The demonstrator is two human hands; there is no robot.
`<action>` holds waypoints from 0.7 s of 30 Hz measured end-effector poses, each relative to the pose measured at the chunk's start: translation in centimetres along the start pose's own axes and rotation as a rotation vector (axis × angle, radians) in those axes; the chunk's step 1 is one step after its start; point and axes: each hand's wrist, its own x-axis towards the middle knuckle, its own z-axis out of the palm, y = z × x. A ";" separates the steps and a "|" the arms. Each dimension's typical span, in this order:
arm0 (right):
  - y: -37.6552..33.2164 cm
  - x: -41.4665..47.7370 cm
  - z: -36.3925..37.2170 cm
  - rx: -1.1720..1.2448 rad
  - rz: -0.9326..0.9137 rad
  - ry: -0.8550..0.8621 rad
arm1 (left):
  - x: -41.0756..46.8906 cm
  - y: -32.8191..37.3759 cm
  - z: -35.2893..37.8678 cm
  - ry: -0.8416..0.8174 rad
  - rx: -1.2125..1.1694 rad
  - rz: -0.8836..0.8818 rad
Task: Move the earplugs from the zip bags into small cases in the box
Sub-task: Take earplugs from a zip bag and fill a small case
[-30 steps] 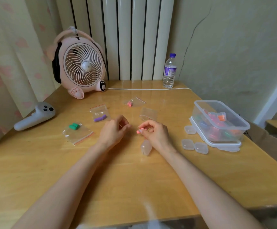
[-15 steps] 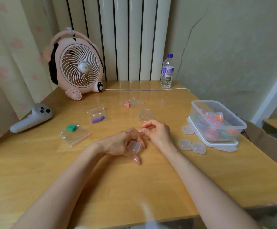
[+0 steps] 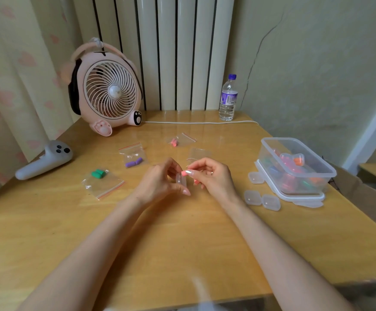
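The left hand [image 3: 157,182] curls its fingers and thumb round a small clear case [image 3: 181,179], holding it over the table [image 3: 182,243] well to the left of the clear box [image 3: 264,142]. The right hand [image 3: 214,178], between that case and the box, pinches a pink earplug [image 3: 184,173] between thumb and forefinger, its other fingers loosely bent. The earplug is at the case's upper edge, but I cannot tell whether the case's lid is raised. The box stands on a flat clear lid [image 3: 305,202] and holds filled cases with coloured earplugs. 3 spare cases lie on the table left of the box: 1 [image 3: 256,177] just beside its wall, and 2 [image 3: 252,197] [image 3: 271,202] touching each other near its front corner. Farther left of the box than the hands lie 4 zip bags: a flat clear bag [image 3: 198,153], a pink-earplug bag [image 3: 182,140], a purple-earplug bag [image 3: 133,154] and, farthest from the box, a green-earplug bag [image 3: 101,182].
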 end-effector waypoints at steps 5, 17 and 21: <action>-0.1 -0.3 0.2 0.003 -0.049 -0.069 | 0.2 0.0 0.4 0.027 0.101 -0.013; 0.9 0.2 -0.4 -0.248 0.064 -0.006 | 0.4 -1.2 -0.1 0.037 -0.211 -0.063; 1.2 0.2 -0.2 -0.416 -0.038 0.019 | 0.4 -1.0 0.0 0.041 -0.291 -0.063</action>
